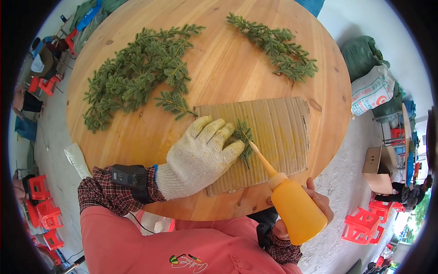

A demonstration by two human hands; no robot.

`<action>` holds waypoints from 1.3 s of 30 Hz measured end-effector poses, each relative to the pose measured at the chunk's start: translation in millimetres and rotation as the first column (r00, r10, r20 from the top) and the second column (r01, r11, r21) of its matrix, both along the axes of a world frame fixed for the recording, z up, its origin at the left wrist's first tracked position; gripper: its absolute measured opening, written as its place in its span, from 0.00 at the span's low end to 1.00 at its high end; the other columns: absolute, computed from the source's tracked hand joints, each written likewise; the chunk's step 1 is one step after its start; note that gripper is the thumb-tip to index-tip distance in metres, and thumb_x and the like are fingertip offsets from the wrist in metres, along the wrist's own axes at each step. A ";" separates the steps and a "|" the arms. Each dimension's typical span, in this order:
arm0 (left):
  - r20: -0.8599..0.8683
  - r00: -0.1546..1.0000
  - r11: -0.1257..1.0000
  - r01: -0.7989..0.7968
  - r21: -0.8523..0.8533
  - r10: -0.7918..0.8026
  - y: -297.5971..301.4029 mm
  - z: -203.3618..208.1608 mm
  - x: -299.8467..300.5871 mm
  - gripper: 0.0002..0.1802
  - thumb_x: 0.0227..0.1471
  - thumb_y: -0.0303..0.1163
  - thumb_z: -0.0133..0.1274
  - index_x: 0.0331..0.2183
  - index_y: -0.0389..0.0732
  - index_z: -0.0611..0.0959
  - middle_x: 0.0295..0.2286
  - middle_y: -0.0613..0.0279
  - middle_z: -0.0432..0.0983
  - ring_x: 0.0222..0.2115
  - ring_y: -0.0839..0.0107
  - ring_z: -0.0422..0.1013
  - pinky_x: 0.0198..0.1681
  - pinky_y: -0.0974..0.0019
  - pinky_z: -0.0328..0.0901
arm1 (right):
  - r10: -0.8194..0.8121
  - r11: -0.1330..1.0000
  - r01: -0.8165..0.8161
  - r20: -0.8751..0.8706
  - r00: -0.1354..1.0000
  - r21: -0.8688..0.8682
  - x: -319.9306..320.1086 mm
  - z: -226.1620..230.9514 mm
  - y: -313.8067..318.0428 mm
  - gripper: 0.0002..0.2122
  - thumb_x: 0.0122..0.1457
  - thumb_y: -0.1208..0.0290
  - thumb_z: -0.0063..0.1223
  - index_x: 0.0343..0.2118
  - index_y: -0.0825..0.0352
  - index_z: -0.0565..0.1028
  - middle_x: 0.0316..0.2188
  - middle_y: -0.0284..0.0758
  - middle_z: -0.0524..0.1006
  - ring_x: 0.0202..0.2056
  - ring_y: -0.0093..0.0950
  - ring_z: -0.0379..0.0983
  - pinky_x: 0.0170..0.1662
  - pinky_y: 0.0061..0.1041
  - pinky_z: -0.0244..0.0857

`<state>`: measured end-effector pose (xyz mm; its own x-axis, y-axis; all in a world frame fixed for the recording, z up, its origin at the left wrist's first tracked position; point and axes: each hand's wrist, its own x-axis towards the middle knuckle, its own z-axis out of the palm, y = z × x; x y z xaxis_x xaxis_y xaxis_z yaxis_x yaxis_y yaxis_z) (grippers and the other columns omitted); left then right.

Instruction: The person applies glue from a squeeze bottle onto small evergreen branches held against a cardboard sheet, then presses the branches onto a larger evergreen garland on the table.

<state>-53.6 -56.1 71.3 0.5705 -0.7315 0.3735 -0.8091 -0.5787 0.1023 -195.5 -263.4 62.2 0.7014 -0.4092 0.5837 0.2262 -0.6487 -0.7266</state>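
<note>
White script [190,263] on pink garment [205,244], green characters [370,95], red mark [381,99] on white sack [376,81]

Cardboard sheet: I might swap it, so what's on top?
Over the cardboard: a conifer sprig, the gloved left hand and the nozzle of a yellow squeeze bottle. Whatever the hand covers at the cardboard's left side cannot be seen.

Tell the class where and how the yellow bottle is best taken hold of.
Probably around the broad body of the yellow bottle, coming from the right: the bottle tilts, its slim nozzle aimed leftward at the small sprig, so holding the wide end should leave the tip free.
</note>
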 end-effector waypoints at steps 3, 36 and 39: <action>0.008 1.000 1.000 0.001 -0.001 -0.001 1.3 1.8 -4.4 0.18 0.44 0.35 0.60 0.41 0.48 0.80 0.44 0.56 0.73 0.48 0.59 0.69 0.56 0.51 0.60 | -0.006 0.999 0.008 -0.044 0.999 0.034 -10.1 -2.1 0.4 0.45 0.39 0.28 0.60 0.47 0.65 0.59 0.35 0.38 0.73 0.39 0.32 0.72 0.58 0.51 0.60; 0.021 1.000 1.000 -0.018 -0.010 0.018 -2.0 -2.8 -2.7 0.20 0.45 0.36 0.60 0.42 0.41 0.78 0.42 0.56 0.75 0.46 0.60 0.70 0.56 0.52 0.60 | -0.002 0.992 -0.002 -0.025 1.000 -0.127 -19.4 17.9 6.9 0.43 0.42 0.29 0.58 0.47 0.65 0.59 0.33 0.39 0.74 0.35 0.31 0.71 0.58 0.52 0.62; 0.019 1.000 1.000 -0.023 0.002 0.023 -2.2 -2.4 -2.8 0.21 0.44 0.36 0.61 0.42 0.42 0.78 0.43 0.57 0.74 0.47 0.61 0.70 0.57 0.52 0.59 | 0.003 0.992 -0.004 -0.010 1.000 -0.129 -21.6 18.1 7.5 0.43 0.43 0.30 0.58 0.47 0.65 0.59 0.33 0.39 0.75 0.35 0.31 0.71 0.58 0.52 0.62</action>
